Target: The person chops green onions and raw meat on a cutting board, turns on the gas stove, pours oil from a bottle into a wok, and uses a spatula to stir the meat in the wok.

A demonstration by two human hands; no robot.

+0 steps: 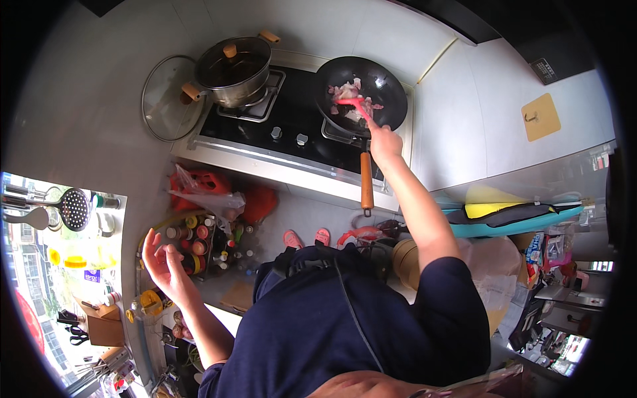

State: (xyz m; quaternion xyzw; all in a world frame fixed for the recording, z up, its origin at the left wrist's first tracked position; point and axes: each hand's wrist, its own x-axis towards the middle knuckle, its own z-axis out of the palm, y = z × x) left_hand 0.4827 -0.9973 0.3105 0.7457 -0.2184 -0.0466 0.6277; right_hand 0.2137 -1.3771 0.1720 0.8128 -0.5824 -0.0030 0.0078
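My right hand (386, 144) is closed around the handle of a red spatula (359, 106), its head among pieces of raw-looking meat (347, 91) in a black wok (393, 94). The wok sits on the right burner of a gas stove (293, 117), and its wooden handle (367, 181) points towards me. My left hand (165, 266) is raised at the left with fingers apart, holding nothing. On the left burner stands a steel pot (241, 92) with a glass lid on it and wooden side handles.
A larger glass lid (171, 99) leans against the wall left of the pot. Bottles and jars (199, 246) stand in a rack below at the left, near red plastic bags (191, 191). A knife block (105, 326) and a hanging slotted skimmer (75, 209) are at the far left.
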